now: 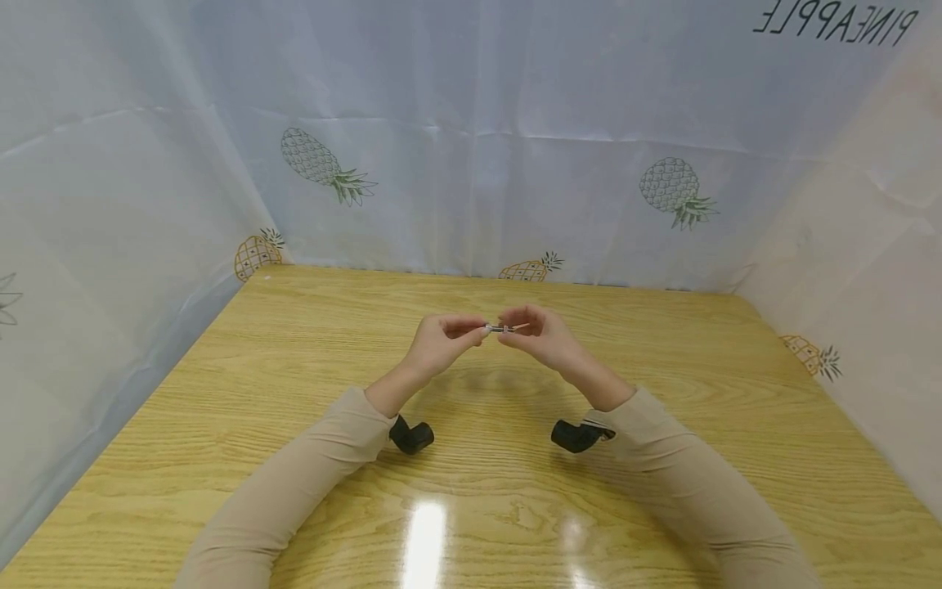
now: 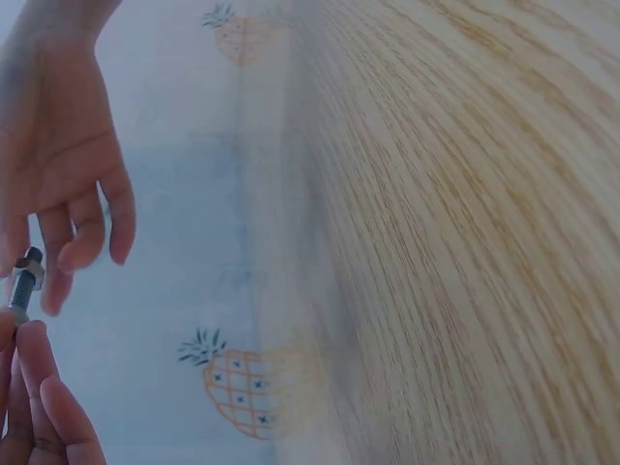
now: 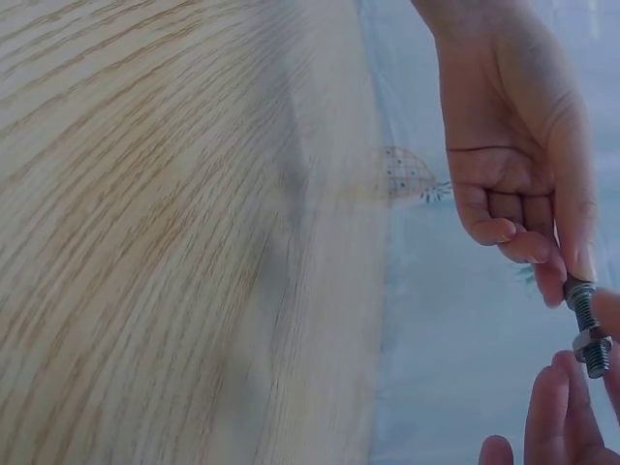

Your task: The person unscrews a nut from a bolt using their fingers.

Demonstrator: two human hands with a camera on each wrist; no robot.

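Note:
A metal bolt [image 1: 496,329] is held level above the table between both hands. My left hand [image 1: 436,343] pinches its head end between thumb and fingertips, which partly cover the head. A hex nut [image 3: 591,341] sits on the threaded shank, close to the free end. My right hand [image 1: 548,335] has its thumb and fingers curled about that end, fingertips right at the nut. In the left wrist view the bolt [image 2: 25,281] and nut show near the left edge, with the right hand's other fingers [image 2: 85,228] loosely bent beside them.
The wood-grain table [image 1: 486,483] spreads beneath both forearms. A pale curtain [image 1: 471,188] printed with pineapples stands along its back and sides. Black wrist-worn pieces stick out below the left cuff [image 1: 412,438] and the right cuff [image 1: 574,436].

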